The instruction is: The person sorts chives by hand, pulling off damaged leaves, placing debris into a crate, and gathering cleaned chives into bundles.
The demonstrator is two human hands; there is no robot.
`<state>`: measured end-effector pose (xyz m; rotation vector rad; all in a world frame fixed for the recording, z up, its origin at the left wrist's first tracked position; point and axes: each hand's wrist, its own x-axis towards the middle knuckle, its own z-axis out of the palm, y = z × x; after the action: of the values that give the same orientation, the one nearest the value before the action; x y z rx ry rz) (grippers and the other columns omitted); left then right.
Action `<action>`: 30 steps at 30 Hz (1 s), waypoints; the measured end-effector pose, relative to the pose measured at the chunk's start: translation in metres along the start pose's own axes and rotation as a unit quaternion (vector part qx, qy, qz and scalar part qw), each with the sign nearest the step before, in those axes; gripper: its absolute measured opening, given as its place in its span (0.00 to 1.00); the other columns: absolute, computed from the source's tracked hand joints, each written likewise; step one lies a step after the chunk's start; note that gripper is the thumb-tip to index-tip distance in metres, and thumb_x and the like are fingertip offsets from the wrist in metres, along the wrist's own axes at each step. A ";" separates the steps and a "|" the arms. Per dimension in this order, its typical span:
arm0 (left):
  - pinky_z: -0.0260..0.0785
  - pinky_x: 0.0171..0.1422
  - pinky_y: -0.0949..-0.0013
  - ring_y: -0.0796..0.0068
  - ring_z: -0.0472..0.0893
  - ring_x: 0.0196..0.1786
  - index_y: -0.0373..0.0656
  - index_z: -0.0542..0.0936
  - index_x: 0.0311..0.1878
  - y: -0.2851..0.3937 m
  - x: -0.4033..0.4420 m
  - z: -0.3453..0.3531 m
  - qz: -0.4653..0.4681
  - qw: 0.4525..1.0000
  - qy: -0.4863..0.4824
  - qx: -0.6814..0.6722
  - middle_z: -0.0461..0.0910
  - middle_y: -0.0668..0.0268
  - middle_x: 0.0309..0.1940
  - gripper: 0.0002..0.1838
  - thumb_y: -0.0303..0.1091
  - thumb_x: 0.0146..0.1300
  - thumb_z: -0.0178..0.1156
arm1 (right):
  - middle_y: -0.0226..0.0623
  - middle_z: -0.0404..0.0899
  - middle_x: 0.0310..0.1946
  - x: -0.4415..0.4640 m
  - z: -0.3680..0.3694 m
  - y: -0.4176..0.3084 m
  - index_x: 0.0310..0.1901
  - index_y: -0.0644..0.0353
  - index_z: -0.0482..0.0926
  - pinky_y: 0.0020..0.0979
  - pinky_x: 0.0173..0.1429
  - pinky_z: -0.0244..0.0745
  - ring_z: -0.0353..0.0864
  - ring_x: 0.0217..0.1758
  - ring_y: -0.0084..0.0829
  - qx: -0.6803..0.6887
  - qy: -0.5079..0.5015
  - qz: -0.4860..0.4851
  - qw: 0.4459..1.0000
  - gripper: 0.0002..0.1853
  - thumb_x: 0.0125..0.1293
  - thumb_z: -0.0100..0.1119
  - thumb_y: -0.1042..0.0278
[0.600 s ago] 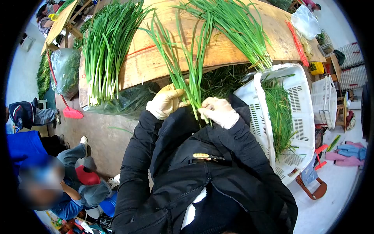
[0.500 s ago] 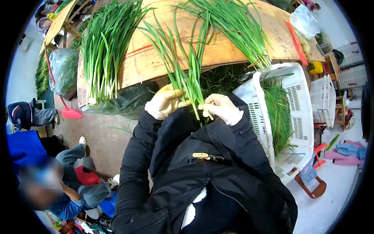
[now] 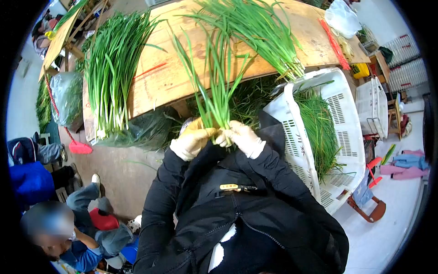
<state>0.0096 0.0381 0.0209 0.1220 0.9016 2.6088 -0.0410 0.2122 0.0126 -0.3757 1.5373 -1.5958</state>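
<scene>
In white gloves, my left hand [image 3: 194, 139] and my right hand [image 3: 244, 138] are close together at the table's near edge. Both are closed around the lower ends of a small bunch of garlic chives [image 3: 220, 98], whose long leaves fan upward over the wood. A large pile of garlic chives [image 3: 112, 68] lies to the left with its pale stems facing me. Another pile [image 3: 264, 34] rests on the right part of the table. My gloved fingers hide the very ends of the held stems.
The wooden table [image 3: 150, 84] spans the front. At my right stands a white plastic basket [image 3: 312, 176] with loose greens [image 3: 317, 132] inside. Red ties [image 3: 335, 45] lie near a white plastic bag [image 3: 342, 18]. A seated person [image 3: 86, 246] is at lower left, beside a red dustpan [image 3: 80, 147].
My hands have come closer together around the stems, and the stem tips that showed below the fingers are now mostly covered. The whole view has shifted slightly.
</scene>
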 end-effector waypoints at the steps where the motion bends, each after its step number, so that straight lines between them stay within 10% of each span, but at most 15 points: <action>1: 0.64 0.52 0.69 0.69 0.74 0.46 0.35 0.62 0.58 -0.001 0.001 0.003 -0.002 1.000 -0.007 0.004 0.73 0.58 0.47 0.28 0.26 0.52 0.57 | 0.43 0.78 0.30 -0.001 0.003 -0.001 0.45 0.68 0.66 0.25 0.36 0.75 0.78 0.29 0.27 0.069 -0.033 -0.007 0.997 0.10 0.66 0.41 0.73; 8: 0.70 0.48 0.68 0.69 0.78 0.42 0.35 0.70 0.50 0.006 0.021 0.041 0.095 0.968 0.185 0.141 0.78 0.57 0.39 0.20 0.34 0.56 0.58 | 0.36 0.79 0.27 -0.014 -0.014 -0.032 0.32 0.63 0.76 0.29 0.36 0.74 0.80 0.29 0.29 -0.196 0.010 -0.015 0.980 0.21 0.63 0.45 0.50; 11: 0.69 0.48 0.66 0.68 0.79 0.39 0.36 0.69 0.51 0.067 0.033 0.072 0.143 0.947 0.158 0.240 0.79 0.59 0.39 0.22 0.37 0.56 0.58 | 0.47 0.74 0.45 -0.021 -0.063 -0.098 0.48 0.64 0.72 0.34 0.53 0.69 0.74 0.48 0.37 -0.374 0.341 -0.135 0.852 0.23 0.60 0.50 0.52; 13: 0.69 0.47 0.66 0.70 0.77 0.39 0.36 0.66 0.54 0.097 0.046 0.097 0.220 0.938 0.160 0.213 0.79 0.60 0.36 0.24 0.38 0.56 0.57 | 0.45 0.70 0.47 -0.007 -0.118 -0.106 0.59 0.63 0.58 0.35 0.56 0.63 0.68 0.52 0.39 -0.653 0.437 -0.082 0.613 0.37 0.52 0.59 0.52; 17: 0.72 0.39 0.72 0.76 0.75 0.31 0.36 0.67 0.53 0.120 0.086 0.066 0.241 0.961 0.097 0.095 0.78 0.59 0.40 0.18 0.31 0.60 0.53 | 0.45 0.62 0.56 0.018 -0.154 -0.114 0.65 0.56 0.46 0.41 0.56 0.62 0.65 0.55 0.43 -0.763 0.402 -0.034 0.504 0.53 0.39 0.70 0.56; 19: 0.68 0.31 0.77 0.79 0.70 0.23 0.38 0.68 0.49 0.101 0.099 0.044 0.162 0.966 0.200 -0.033 0.78 0.65 0.34 0.13 0.31 0.63 0.49 | 0.47 0.65 0.52 0.035 -0.170 -0.107 0.65 0.56 0.47 0.41 0.51 0.67 0.69 0.52 0.44 -0.825 0.371 -0.117 0.409 0.39 0.53 0.55 0.68; 23: 0.67 0.29 0.78 0.82 0.70 0.23 0.39 0.71 0.43 0.056 0.088 -0.003 -0.002 0.968 0.242 -0.062 0.77 0.68 0.32 0.09 0.29 0.61 0.50 | 0.43 0.76 0.29 0.025 -0.183 -0.154 0.59 0.57 0.59 0.37 0.36 0.73 0.77 0.33 0.39 -0.761 0.301 -0.041 0.573 0.26 0.56 0.46 0.69; 25: 0.67 0.28 0.80 0.85 0.70 0.22 0.38 0.70 0.49 0.046 0.078 -0.003 0.023 0.970 0.231 -0.064 0.77 0.69 0.33 0.14 0.30 0.60 0.51 | 0.39 0.79 0.30 0.015 -0.190 -0.184 0.50 0.58 0.70 0.32 0.32 0.73 0.79 0.29 0.34 -0.682 0.344 -0.183 0.619 0.17 0.58 0.43 0.68; 26: 0.67 0.27 0.80 0.85 0.70 0.22 0.38 0.70 0.51 0.044 0.072 -0.010 0.025 0.974 0.210 -0.079 0.77 0.68 0.34 0.15 0.30 0.60 0.51 | 0.40 0.79 0.30 0.014 -0.192 -0.201 0.47 0.59 0.72 0.30 0.30 0.72 0.78 0.26 0.30 -0.488 0.342 -0.131 0.793 0.16 0.58 0.44 0.69; 30: 0.69 0.30 0.79 0.83 0.72 0.26 0.37 0.68 0.53 0.047 0.057 -0.030 0.053 0.985 0.141 -0.079 0.77 0.64 0.39 0.18 0.31 0.61 0.51 | 0.34 0.78 0.27 0.017 -0.197 -0.205 0.40 0.64 0.74 0.19 0.20 0.66 0.76 0.25 0.21 -0.106 0.323 -0.288 0.895 0.10 0.61 0.52 0.67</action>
<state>-0.0639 0.0084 0.0239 -0.2544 0.7914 2.8327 -0.2686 0.3020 0.1573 -0.4803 2.2697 -2.1562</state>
